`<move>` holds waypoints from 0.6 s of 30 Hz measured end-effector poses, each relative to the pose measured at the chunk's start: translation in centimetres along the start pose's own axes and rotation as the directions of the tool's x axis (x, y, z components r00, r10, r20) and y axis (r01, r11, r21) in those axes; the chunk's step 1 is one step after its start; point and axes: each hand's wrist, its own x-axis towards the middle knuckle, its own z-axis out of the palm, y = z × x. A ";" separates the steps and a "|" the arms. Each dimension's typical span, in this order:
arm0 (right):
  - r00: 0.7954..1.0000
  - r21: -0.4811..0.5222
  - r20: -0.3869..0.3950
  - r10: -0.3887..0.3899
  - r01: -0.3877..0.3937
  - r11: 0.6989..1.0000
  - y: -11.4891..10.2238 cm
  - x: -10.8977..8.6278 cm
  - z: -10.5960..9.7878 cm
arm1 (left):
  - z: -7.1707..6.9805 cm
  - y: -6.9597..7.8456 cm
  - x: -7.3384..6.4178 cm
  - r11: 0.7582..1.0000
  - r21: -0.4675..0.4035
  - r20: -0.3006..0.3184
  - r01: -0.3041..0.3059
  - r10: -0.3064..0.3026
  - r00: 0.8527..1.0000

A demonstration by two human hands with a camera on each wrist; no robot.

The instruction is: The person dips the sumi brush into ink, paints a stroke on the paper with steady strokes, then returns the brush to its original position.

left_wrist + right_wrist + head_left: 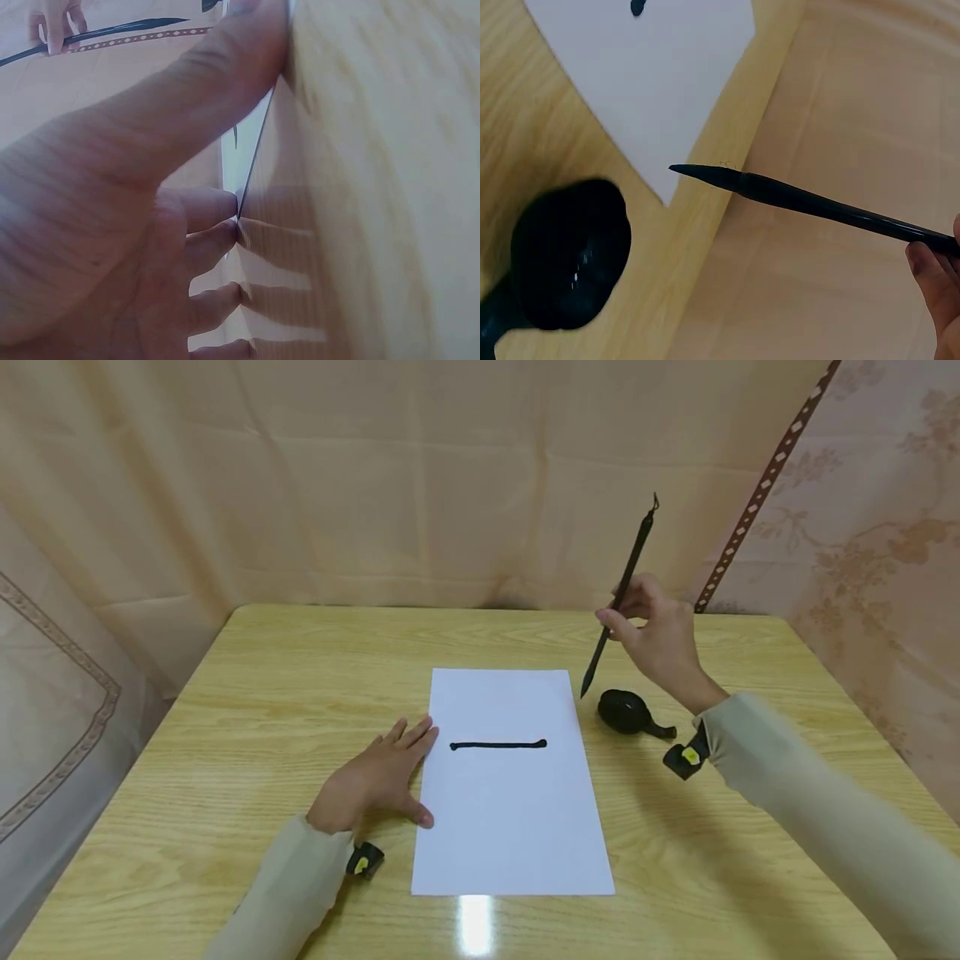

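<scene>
My right hand (660, 631) pinches a dark calligraphy brush (626, 572) between thumb and fingers, off the table. The brush is tilted, its pointed black tip (697, 174) down and its hanging loop up, just beyond the paper's upper right edge. A sheet of white paper (510, 827) lies flat and bears one horizontal black stroke (498, 745). My left hand (382, 774) rests at the paper's left edge with fingers spread, the thumb (217, 67) and fingertips touching it. Below the right hand sits a glossy black rounded dish (625, 711) with a short handle.
The wood-grain table (322, 668) carries the paper and the dish, which stands close to the paper's right side. A beige curtain (375, 485) hangs behind the table's back edge, and patterned cloth (885, 527) hangs at the right. Each wrist wears a small black camera band (365, 861).
</scene>
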 end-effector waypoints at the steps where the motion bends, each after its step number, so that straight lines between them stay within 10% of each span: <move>1: 1.000 -0.010 -0.005 0.003 -0.003 1.000 0.3 0.1 -0.3 | 0.0 0.0 0.0 1.000 -0.001 -0.001 0.000 0.000 1.000; 12: 0.991 -0.010 -0.007 0.136 -0.136 0.991 2.1 1.1 -2.6 | -0.1 0.1 -0.1 1.000 0.003 -0.002 -0.012 0.012 1.000; 18: 0.998 -0.076 -0.005 0.069 -0.069 0.995 3.0 0.9 -3.5 | -0.2 0.1 -0.2 1.000 -0.010 -0.004 -0.012 0.012 1.000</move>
